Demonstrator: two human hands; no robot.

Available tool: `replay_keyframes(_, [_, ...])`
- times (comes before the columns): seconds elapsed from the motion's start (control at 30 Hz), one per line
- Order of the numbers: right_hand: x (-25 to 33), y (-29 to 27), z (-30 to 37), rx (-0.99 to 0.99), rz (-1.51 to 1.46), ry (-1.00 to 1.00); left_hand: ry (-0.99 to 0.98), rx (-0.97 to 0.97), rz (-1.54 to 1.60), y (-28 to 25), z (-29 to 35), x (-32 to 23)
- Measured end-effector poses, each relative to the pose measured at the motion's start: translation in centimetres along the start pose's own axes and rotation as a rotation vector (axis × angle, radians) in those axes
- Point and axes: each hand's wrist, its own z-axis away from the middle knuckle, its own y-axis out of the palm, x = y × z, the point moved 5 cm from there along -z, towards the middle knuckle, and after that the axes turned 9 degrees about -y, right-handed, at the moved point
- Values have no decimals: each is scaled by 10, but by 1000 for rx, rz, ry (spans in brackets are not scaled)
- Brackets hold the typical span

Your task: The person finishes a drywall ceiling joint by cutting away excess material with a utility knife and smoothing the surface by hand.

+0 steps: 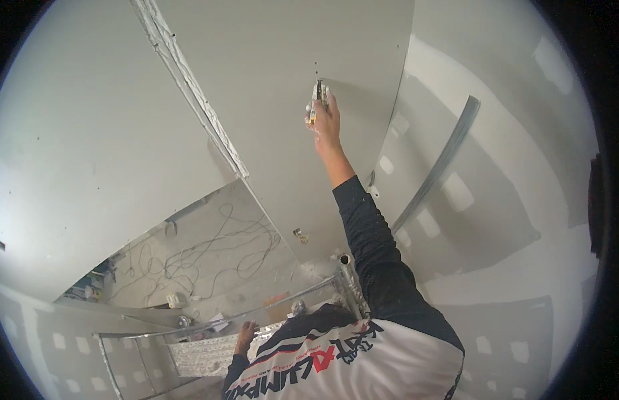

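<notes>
My right hand (pixel 326 120) is raised at arm's length, its fingers closed round a small hand tool (pixel 319 100) with dark, white and yellow parts. White smears mark the fingers and the tool. The tool's tip is at a pale plasterboard surface (pixel 269 60), just below some small dark marks; whether it touches cannot be made out. Down by my left side, my left hand (pixel 245 335) hangs low near a metal scaffold rail (pixel 283 300). Its fingers look loosely apart, with nothing visible in them.
A rough white-coated seam (pixel 196 93) crosses the board. A long grey metal strip (pixel 439 163) stands against the patched right wall (pixel 509 220). Wires (pixel 301 235) poke from the board. Cables (pixel 209 250) lie tangled on the floor, beyond the scaffold platform (pixel 203 357).
</notes>
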Motion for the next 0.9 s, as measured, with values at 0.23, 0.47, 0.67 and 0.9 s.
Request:
replay_keyframes(0.23, [1,0,0,3,-23,30,-21,-25,-23,-1,-3,9])
replay_keyframes(0.47, [-2,2,1,-18,-9,3,-29,-56,-41,-7,1,20])
replay_keyframes(0.67, [-3,3,0,-28,3,-14,-60,-35,-25,-6,12,17])
replay_keyframes(0.9, [-9,-3,-4,35,-8,16,-67,-27,-18,-8,11,13])
